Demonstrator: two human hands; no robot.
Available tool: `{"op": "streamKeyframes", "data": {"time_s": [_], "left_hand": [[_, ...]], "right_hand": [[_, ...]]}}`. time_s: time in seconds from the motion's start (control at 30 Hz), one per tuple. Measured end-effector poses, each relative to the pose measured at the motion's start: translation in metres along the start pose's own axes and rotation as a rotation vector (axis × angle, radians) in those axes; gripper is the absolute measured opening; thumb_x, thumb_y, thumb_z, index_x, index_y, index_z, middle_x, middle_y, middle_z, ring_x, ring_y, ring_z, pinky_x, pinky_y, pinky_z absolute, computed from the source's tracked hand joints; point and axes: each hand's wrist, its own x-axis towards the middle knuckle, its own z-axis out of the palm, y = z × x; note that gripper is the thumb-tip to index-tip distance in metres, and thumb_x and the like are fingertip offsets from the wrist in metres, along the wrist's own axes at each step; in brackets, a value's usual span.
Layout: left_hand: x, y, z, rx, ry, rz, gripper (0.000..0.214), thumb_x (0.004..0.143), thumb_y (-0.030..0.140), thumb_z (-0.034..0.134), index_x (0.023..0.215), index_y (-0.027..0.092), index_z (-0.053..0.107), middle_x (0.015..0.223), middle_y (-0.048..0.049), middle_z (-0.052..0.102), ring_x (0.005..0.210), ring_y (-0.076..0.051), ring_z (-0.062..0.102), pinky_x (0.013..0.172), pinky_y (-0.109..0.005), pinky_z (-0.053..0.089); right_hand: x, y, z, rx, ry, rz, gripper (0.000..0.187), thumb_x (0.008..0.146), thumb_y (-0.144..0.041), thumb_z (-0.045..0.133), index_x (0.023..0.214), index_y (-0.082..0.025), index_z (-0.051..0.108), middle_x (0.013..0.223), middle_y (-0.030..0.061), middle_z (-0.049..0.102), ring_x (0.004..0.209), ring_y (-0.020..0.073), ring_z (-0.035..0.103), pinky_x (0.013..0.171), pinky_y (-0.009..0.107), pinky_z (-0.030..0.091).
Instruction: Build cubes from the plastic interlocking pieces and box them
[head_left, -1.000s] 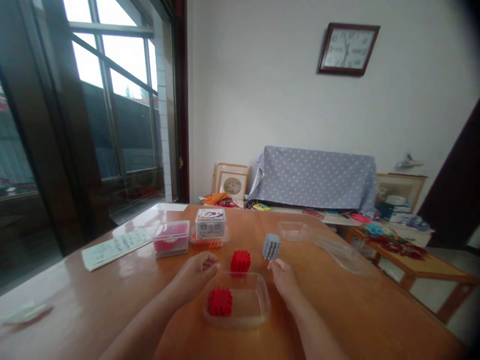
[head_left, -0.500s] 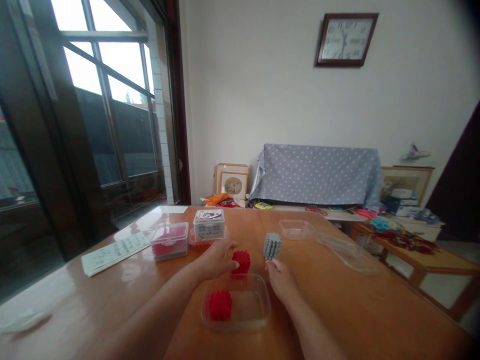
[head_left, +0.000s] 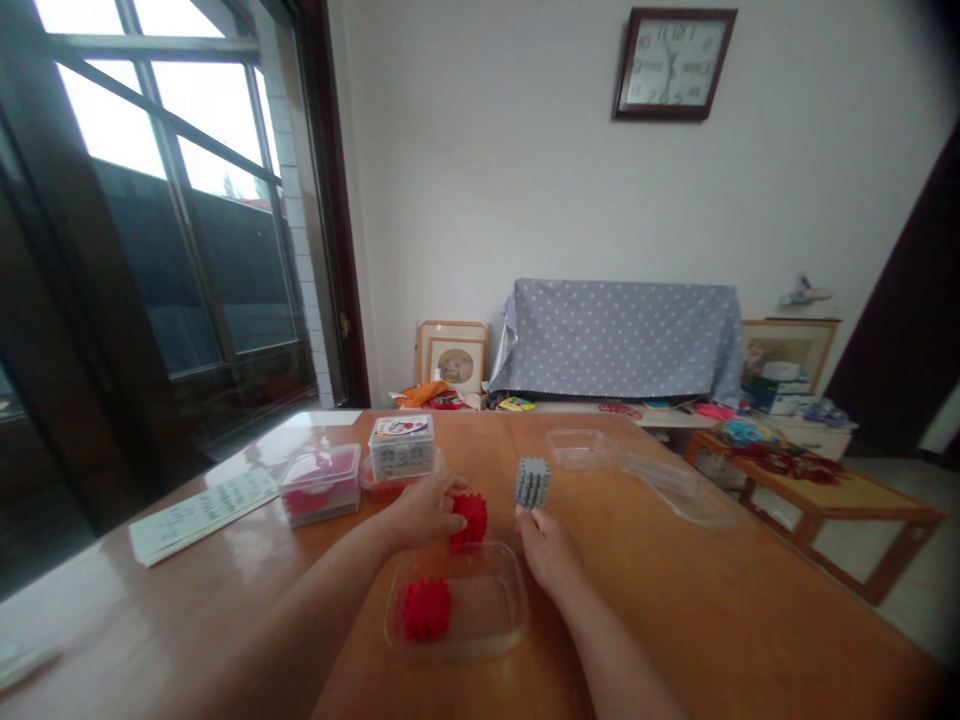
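My left hand (head_left: 429, 513) is closed on a red block with toothed edges (head_left: 470, 520), its thumb against the block's left side. This block is just beyond a clear plastic container (head_left: 491, 615). Inside the container, on its left side, sits another red toothed block (head_left: 427, 608). To the right, my right hand (head_left: 546, 545) grips the lower end of a grey stack of toothed pieces (head_left: 532, 483), held upright above the table. The fingers under the grey stack are partly hidden.
A clear box with pink contents (head_left: 321, 485), a lidded box with a printed label (head_left: 403, 447) over an orange-red tray (head_left: 382, 487), and a written paper (head_left: 202, 517) lie on the left. A clear container (head_left: 581, 450) and clear lids (head_left: 679, 490) are at right on the wooden table (head_left: 675, 600).
The whole view has shifted slightly, so everything appears further left. My left fingers sit a little closer around the red block. The grey stack stays in my right hand.
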Motion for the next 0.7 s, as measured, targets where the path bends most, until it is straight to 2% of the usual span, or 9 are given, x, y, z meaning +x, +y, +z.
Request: {"op": "streamKeyframes", "data": {"time_s": [0.13,0.33,0.43,0.53,0.7], "left_hand": [[-0.004,0.003,-0.006,0.007,0.074,0.045,0.051,0.070,0.024,0.072,0.120,0.020,0.064,0.122,-0.0072,0.069,0.115,-0.025,0.063,0.101,-0.033,0.046],[-0.042,0.039,-0.022,0.045,0.158,0.113,0.030,0.074,0.027,0.070,0.104,0.022,0.067,0.109,-0.0040,0.071,0.105,-0.024,0.063,0.095,-0.034,0.046],[-0.067,0.057,-0.023,0.102,0.131,0.070,0.026,0.074,0.030,0.070,0.099,0.023,0.067,0.105,-0.0043,0.069,0.101,-0.024,0.061,0.090,-0.034,0.045],[-0.084,0.068,-0.019,0.151,0.042,0.046,0.021,0.072,0.027,0.070,0.092,0.024,0.066,0.098,-0.0022,0.069,0.094,-0.023,0.061,0.082,-0.031,0.044],[-0.090,0.076,-0.009,0.249,-0.086,0.007,0.019,0.073,0.032,0.069,0.090,0.025,0.065,0.092,-0.0008,0.069,0.083,-0.021,0.062,0.068,-0.028,0.039]], "right_hand": [[-0.001,0.000,-0.001,-0.002,0.001,-0.004,0.053,0.098,-0.057,0.031,0.071,-0.022,0.061,0.067,0.0030,0.065,0.064,0.0164,0.057,0.058,0.026,0.029],[0.000,0.003,0.002,-0.006,-0.007,-0.017,0.055,0.098,-0.059,0.032,0.072,-0.022,0.063,0.070,0.0045,0.067,0.067,0.0177,0.059,0.060,0.027,0.031],[0.001,0.004,0.003,-0.002,-0.014,0.001,0.054,0.098,-0.059,0.035,0.075,-0.022,0.066,0.072,0.0058,0.069,0.069,0.0189,0.060,0.061,0.027,0.032],[0.001,0.003,0.003,0.003,-0.019,0.017,0.053,0.098,-0.059,0.036,0.077,-0.021,0.067,0.075,0.0071,0.070,0.071,0.0198,0.061,0.062,0.027,0.033],[-0.001,0.002,0.002,0.015,-0.016,0.011,0.054,0.099,-0.059,0.034,0.080,-0.021,0.068,0.076,0.0071,0.071,0.071,0.0193,0.061,0.063,0.027,0.034]]}}
